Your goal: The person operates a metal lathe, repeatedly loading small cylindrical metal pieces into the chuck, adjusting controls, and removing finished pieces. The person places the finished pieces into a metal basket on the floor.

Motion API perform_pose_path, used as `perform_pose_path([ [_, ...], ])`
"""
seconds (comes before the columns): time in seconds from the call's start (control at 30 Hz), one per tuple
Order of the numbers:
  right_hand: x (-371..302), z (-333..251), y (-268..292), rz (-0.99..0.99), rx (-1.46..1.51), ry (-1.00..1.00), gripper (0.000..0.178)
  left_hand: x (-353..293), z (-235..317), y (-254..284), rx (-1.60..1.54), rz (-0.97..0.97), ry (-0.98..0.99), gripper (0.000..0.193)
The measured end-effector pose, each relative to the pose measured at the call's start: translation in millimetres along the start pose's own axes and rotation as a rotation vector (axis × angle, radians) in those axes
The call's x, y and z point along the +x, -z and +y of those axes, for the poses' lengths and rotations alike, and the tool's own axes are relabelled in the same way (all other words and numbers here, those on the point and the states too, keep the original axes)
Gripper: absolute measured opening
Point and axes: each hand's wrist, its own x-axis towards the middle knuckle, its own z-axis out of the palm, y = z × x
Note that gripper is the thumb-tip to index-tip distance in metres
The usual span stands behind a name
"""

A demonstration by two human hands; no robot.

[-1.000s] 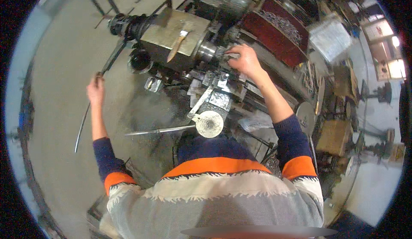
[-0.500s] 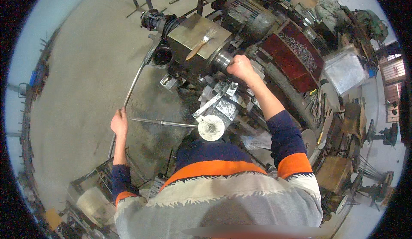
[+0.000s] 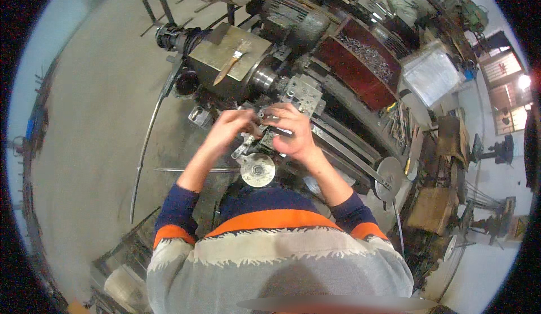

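Both of my hands are over the carriage of a metal lathe. My left hand (image 3: 234,127) reaches in from the left, its fingers curled and smeared by motion, so any hold is hidden. Beside it, my right hand (image 3: 293,132) has bent fingers spread apart over the slide, with no held thing showing. Just below them are a metal crank lever (image 3: 242,147) and a round, pale handwheel (image 3: 257,169). A flat metal block with holes (image 3: 304,93) lies beyond my right hand. The shiny round spindle end (image 3: 262,81) juts from the headstock (image 3: 222,46).
A wooden-handled brush (image 3: 228,69) lies on the headstock. At the left, a long metal lever (image 3: 147,150) slants toward the floor. A dark red tray (image 3: 344,63) holds metal bits on the right, beyond the lathe bed (image 3: 349,148). Hand tools (image 3: 400,123) lie farther right.
My left hand has let go of the long lever and moved right to the carriage. My right hand has left the spindle and come down beside it. The view has shifted.
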Motion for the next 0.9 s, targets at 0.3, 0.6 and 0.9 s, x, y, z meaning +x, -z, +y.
perform_pose_path([
  [0.3,-32.5,-13.5,20.7,0.005,-0.272,-0.133,0.026,37.6,-32.3,-50.5,-0.068,-0.224,-0.028,0.032],
  [0.6,10.4,42.4,21.1,-0.248,-0.514,-0.147,0.019,13.8,-2.7,35.3,0.700,-0.039,-0.252,0.028],
  [0.9,49.6,115.1,-13.3,-0.513,-0.606,-0.662,0.026,-115.6,-24.7,205.0,1.147,0.647,0.059,0.031],
])
